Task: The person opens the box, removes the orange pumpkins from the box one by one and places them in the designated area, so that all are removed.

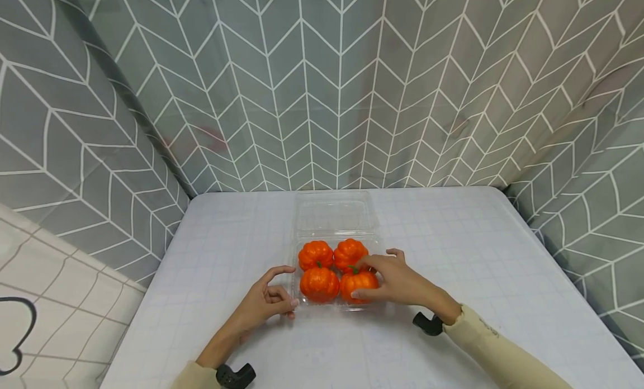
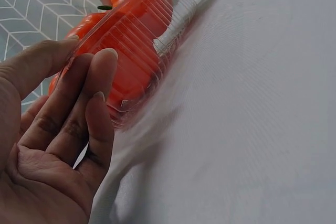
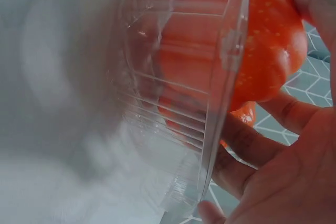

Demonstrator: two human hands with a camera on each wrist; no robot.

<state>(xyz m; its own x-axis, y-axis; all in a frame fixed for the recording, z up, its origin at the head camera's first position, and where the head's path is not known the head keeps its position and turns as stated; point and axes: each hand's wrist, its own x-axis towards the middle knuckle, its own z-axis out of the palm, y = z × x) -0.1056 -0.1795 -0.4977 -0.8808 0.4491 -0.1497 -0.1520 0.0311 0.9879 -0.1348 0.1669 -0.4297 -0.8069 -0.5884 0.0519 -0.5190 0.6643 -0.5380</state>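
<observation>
A clear plastic clamshell box (image 1: 336, 307) lies with its lid (image 1: 333, 213) folded back, away from the person. Inside sit several small orange pumpkins with green stems, two at the back and two in front. My right hand (image 1: 405, 280) grips the front right pumpkin (image 1: 352, 288), thumb on its near side and fingers over its far side. In the right wrist view this pumpkin (image 3: 270, 40) rises above the box rim. At the box's left side, my left hand (image 1: 269, 299) has bent fingers and pinches the rim (image 2: 113, 14) in the left wrist view.
The box stands on a white table (image 1: 241, 227) with a faint grid pattern. Beyond the table's far edge hangs a grey curtain (image 1: 322, 98) with white chevron lines. Black wrist mounts (image 1: 427, 323) are worn on both arms.
</observation>
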